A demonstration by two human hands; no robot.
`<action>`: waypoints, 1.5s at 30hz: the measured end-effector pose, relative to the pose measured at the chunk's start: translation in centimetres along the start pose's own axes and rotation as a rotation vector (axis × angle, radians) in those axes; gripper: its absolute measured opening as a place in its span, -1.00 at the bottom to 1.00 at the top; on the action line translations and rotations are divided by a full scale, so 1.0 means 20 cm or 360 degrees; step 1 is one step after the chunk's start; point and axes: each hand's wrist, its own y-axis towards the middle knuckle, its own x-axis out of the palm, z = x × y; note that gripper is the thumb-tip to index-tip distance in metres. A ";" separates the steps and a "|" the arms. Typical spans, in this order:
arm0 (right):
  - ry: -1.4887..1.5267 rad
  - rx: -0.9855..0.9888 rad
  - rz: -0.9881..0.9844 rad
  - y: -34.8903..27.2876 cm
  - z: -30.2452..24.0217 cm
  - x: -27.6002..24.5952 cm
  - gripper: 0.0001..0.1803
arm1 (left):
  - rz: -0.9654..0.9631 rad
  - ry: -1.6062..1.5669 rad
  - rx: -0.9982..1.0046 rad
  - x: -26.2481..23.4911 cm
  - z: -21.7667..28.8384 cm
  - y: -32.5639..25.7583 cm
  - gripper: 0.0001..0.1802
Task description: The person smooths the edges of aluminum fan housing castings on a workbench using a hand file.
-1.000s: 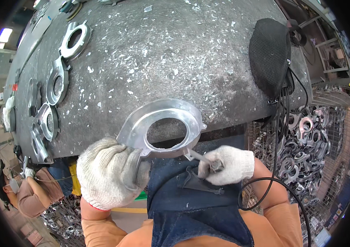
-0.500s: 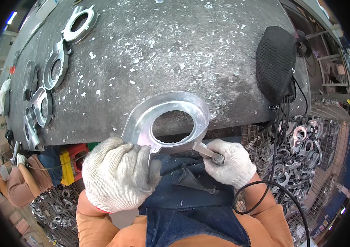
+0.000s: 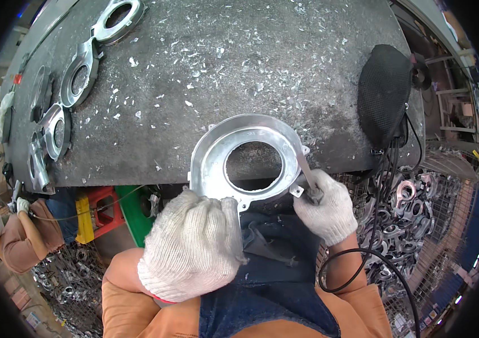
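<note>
A silvery cast-metal ring housing (image 3: 212, 160), with a large round hole and small lugs on its rim, lies over the near edge of the workbench. My left hand (image 3: 193, 245), in a white knit glove, is closed on its near left side; the fingertips are partly hidden. My right hand (image 3: 329, 208), gloved the same way, is closed around a narrow flat metal scraper-like tool (image 3: 305, 168). Its blade runs along the housing's right rim, beside a small lug. Most of the handle is hidden in the glove.
Metal shavings litter the dark bench (image 3: 155, 135). Several similar castings (image 3: 79, 76) line its left side. A black mesh bag (image 3: 385, 93) with cables sits at right. Below it, a wire basket holds many metal parts (image 3: 400, 225). A black cable (image 3: 403, 276) loops by my right forearm. Another person (image 3: 25, 239) works at far left.
The housing has moved right and turned a little, my left hand with it. The tool in my right hand has swung from pointing across the near edge to lying along the right rim.
</note>
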 end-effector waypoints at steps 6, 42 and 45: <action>-0.0062 -0.0144 -0.0009 -0.13 -0.01 0.02 -0.79 | 0.0267 0.0040 -0.0091 0.14 0.14 0.05 -0.52; -0.0012 -0.0056 -0.0315 0.00 0.03 0.05 -0.74 | 0.0064 0.0001 -0.0024 0.25 0.27 0.15 -0.47; 0.0319 -0.0148 -0.0946 0.07 0.06 0.00 -0.75 | 0.0145 0.0039 -0.0013 0.27 0.23 0.11 -0.48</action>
